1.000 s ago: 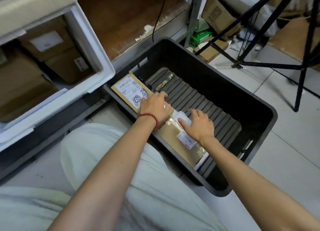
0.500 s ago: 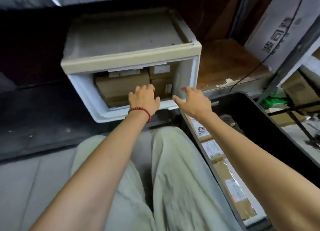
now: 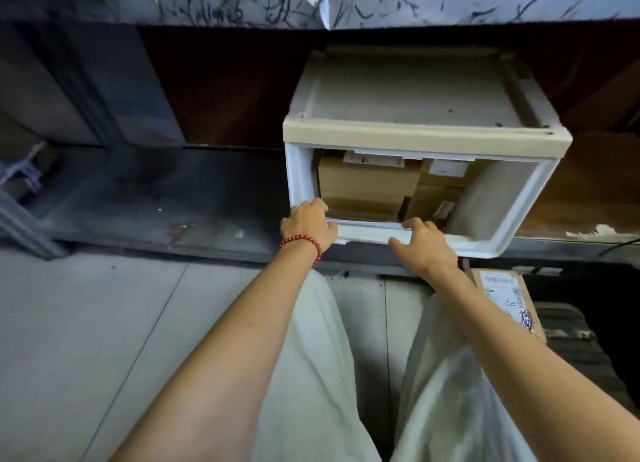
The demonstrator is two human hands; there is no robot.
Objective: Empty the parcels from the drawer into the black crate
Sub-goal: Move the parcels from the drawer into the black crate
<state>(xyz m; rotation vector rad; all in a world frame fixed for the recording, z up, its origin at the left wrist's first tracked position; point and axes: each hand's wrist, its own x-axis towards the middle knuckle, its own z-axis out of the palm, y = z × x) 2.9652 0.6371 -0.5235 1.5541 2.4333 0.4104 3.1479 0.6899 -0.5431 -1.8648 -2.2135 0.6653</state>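
A white plastic drawer [image 3: 498, 243] stands pulled out of its cream housing [image 3: 408, 136] on a low shelf. Brown cardboard parcels lie inside: a large one [image 3: 367, 184] on the left and smaller ones [image 3: 436, 191] on the right. My left hand [image 3: 308, 224], with a red bead bracelet, curls over the drawer's front rim at its left corner. My right hand [image 3: 424, 243] grips the same rim near the middle, thumb underneath. The black crate [image 3: 588, 351] sits at the lower right, and a labelled parcel [image 3: 509, 299] lies along its near wall.
A scuffed metal shelf beam [image 3: 311, 8] runs overhead. The dark lower shelf [image 3: 156, 198] stretches left of the drawer. Grey floor tiles [image 3: 86, 323] lie at the lower left. My knees in pale trousers [image 3: 311, 375] sit between the drawer and me.
Both hands left the parcels in the crate, swung left to the drawer and now hold its front rim. The view turned from the crate to the drawer.
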